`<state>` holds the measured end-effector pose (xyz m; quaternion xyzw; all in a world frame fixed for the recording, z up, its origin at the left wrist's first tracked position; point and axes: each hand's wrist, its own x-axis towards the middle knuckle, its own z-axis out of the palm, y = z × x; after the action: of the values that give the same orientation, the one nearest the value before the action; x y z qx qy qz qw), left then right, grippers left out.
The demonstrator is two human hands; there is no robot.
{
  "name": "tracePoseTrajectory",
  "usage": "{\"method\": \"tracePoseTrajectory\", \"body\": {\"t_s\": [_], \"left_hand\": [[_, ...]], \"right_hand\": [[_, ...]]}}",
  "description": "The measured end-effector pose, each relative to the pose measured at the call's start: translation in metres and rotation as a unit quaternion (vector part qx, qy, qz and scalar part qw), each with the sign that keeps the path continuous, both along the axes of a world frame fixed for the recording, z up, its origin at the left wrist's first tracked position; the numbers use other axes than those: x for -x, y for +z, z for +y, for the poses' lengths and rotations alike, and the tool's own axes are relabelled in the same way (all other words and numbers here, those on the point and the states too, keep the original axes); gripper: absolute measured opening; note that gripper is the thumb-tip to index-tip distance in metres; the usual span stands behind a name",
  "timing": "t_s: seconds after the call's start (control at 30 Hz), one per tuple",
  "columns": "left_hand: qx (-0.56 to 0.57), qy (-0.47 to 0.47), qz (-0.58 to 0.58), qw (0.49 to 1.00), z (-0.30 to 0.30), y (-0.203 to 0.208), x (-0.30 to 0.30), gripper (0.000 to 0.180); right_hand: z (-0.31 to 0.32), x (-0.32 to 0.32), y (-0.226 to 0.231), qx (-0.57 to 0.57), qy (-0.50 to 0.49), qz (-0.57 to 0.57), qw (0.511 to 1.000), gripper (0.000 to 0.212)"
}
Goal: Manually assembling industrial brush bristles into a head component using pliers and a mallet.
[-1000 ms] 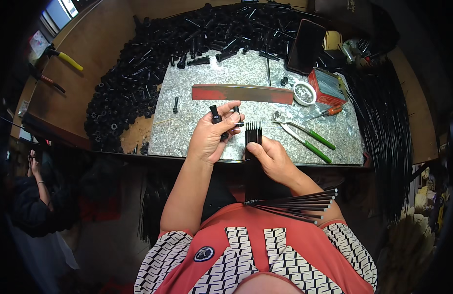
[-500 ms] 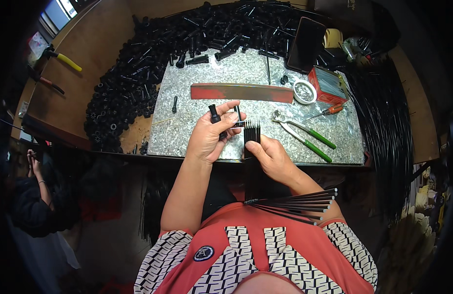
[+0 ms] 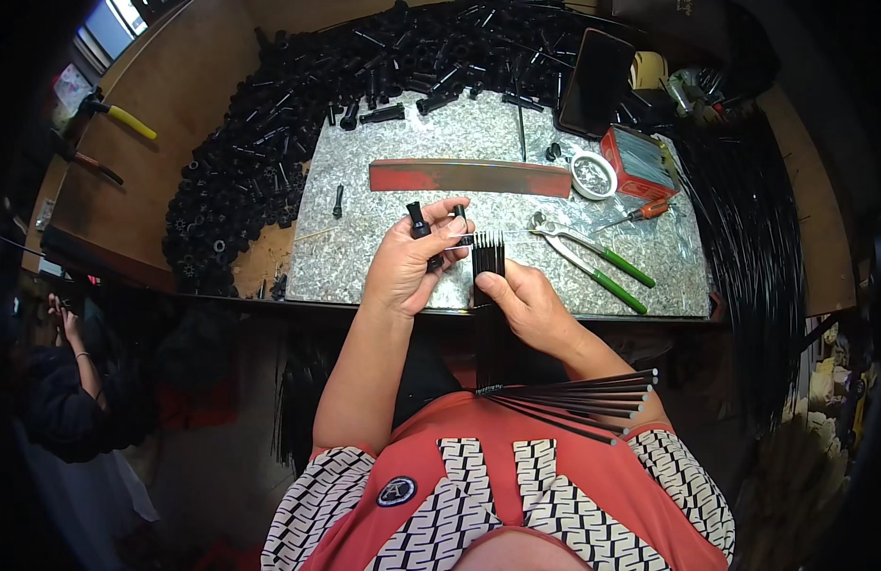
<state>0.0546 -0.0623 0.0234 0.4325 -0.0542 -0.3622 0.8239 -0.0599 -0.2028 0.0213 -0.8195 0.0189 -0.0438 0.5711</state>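
Note:
My left hand [image 3: 400, 265] is closed around a black tubular plastic piece [image 3: 417, 221] with a flared end, which stands up beside the thumb. A second black piece [image 3: 460, 213] shows at its fingertips, and a thin wire [image 3: 516, 231] runs from there to the right. My right hand [image 3: 531, 303] pinches a flat row of thin black umbrella ribs [image 3: 490, 271], thumb on top. Their pale upper ends line up along the wire, close to my left fingertips. Below, the ribs hang past the table edge, and several grey-tipped rods [image 3: 583, 392] fan out across my lap.
Green-handled pincers [image 3: 597, 257] lie right of my hands, near an orange screwdriver [image 3: 650, 211]. Beyond are a red-and-black bar [image 3: 469, 178], a white dish [image 3: 593, 177], a red box [image 3: 638, 162] and a phone [image 3: 597, 86]. Black plastic parts [image 3: 240, 181] heap up left and behind; long black rods [image 3: 745, 238] hang right.
Both hands hold nearly the same position and grip. The row of ribs and the left fingertips have shifted very slightly.

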Motion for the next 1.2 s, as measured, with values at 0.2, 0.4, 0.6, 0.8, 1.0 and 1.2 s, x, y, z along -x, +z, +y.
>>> {"method": "tracePoseTrajectory", "body": {"t_s": [0.2,0.4,0.6,0.8,1.0,1.2], "left_hand": [[0.005,-0.022,0.007,1.0,0.0,-0.005,-0.002,0.031],[0.033,-0.027,0.023,0.999,-0.001,-0.005,-0.001,0.032],[0.034,-0.027,0.03,0.999,0.0,-0.008,-0.001,0.029],[0.033,-0.014,0.046,0.998,-0.001,-0.015,-0.001,0.023],[0.013,0.022,0.05,0.998,0.0,-0.014,-0.002,0.022],[0.007,0.025,0.05,0.998,-0.001,-0.012,-0.001,0.024]], "right_hand": [[-0.001,-0.001,-0.002,-0.002,0.01,0.014,1.0,0.031],[-0.001,0.0,-0.002,-0.009,0.009,0.016,1.0,0.03],[0.002,-0.001,-0.002,-0.017,0.005,0.014,1.0,0.026],[0.003,0.0,0.003,-0.013,-0.002,-0.006,1.0,0.025],[-0.001,0.0,-0.004,-0.014,0.007,0.003,1.0,0.026],[0.0,0.0,0.0,-0.009,0.01,0.005,1.0,0.028]]}}
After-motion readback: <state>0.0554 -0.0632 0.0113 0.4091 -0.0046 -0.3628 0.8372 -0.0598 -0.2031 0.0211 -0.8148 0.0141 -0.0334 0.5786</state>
